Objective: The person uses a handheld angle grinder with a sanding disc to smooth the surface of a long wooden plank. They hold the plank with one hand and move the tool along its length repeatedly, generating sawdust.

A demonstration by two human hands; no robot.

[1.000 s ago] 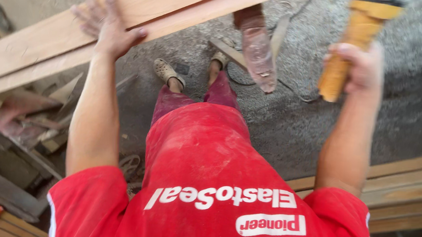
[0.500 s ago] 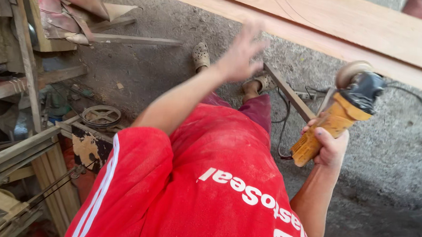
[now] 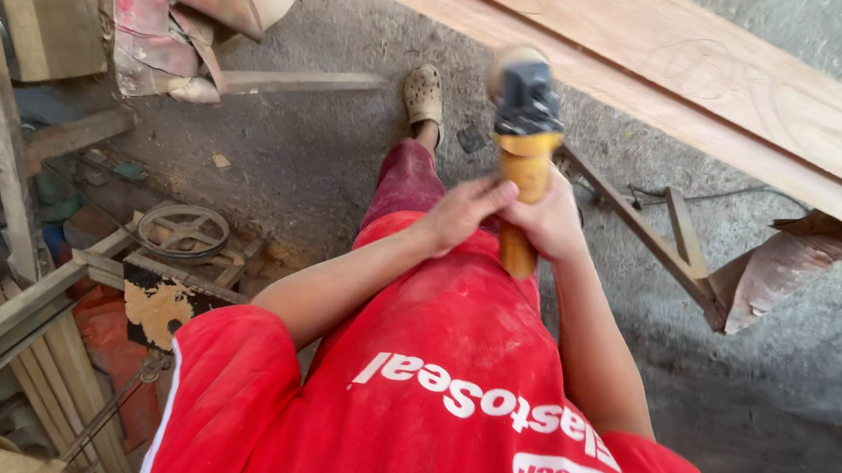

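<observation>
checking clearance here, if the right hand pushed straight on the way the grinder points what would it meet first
Probably the long wooden plank. The right hand and left hand grip the yellow angle grinder, whose head points up-frame toward the plank's near edge. Depth is unclear; it may pass beneath, toward the concrete floor.

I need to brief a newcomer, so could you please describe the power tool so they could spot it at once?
Start at the long pale plank across the top. Just below it, both hands hold an angle grinder. Nothing nearby shares its yellow-orange body and black head.
</observation>
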